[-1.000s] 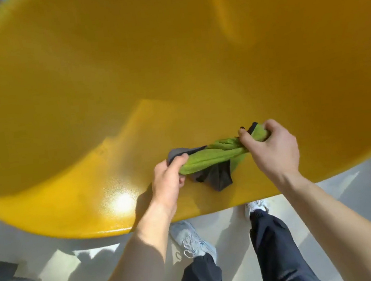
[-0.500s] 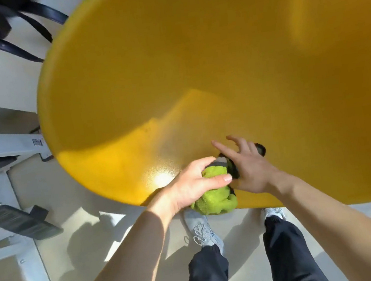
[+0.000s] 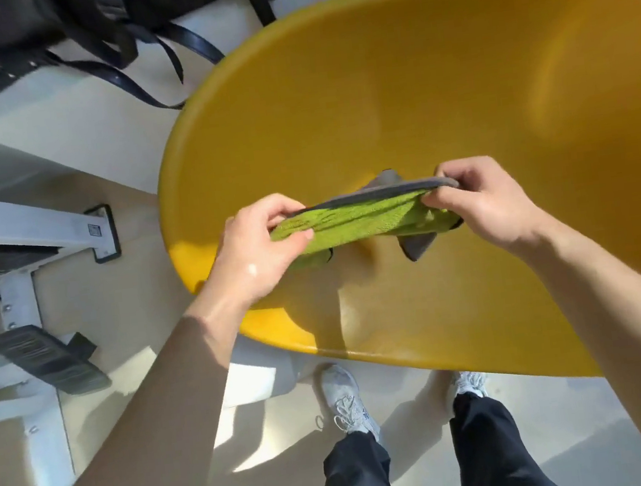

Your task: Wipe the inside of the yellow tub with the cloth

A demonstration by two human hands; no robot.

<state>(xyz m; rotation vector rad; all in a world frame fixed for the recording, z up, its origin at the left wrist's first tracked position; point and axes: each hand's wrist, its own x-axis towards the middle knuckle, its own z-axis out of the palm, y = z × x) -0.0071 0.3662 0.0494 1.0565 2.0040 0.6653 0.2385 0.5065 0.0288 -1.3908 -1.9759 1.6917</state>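
Stretching the cloth (image 3: 364,219) between both hands, I hold it taut just over the near inner wall of the yellow tub (image 3: 432,79). My left hand (image 3: 259,250) is pinched shut on the cloth's left end and my right hand (image 3: 483,202) is pinched shut on its right end, the two well apart with the fabric spanning the gap. The cloth shows a green fuzzy face toward me and a grey backing along its upper edge, with a grey corner hanging down near the right hand. Its long axis runs left to right across my view, roughly along the tub's near rim. The tub's open inside lies beyond and below the hands, spreading away to the right, so I judge the coming wipe means lowering the cloth forward onto the wall; the right hand sits deeper over the basin, the left nearer the tub's left edge.

Half a second ago the cloth was bunched into a green wad with the hands almost touching over the near rim; now it is pulled out flat and the hands have separated. The view has also swung left, bringing a black bag (image 3: 22,33) with straps and a white metal frame (image 3: 19,239) on the floor into sight.
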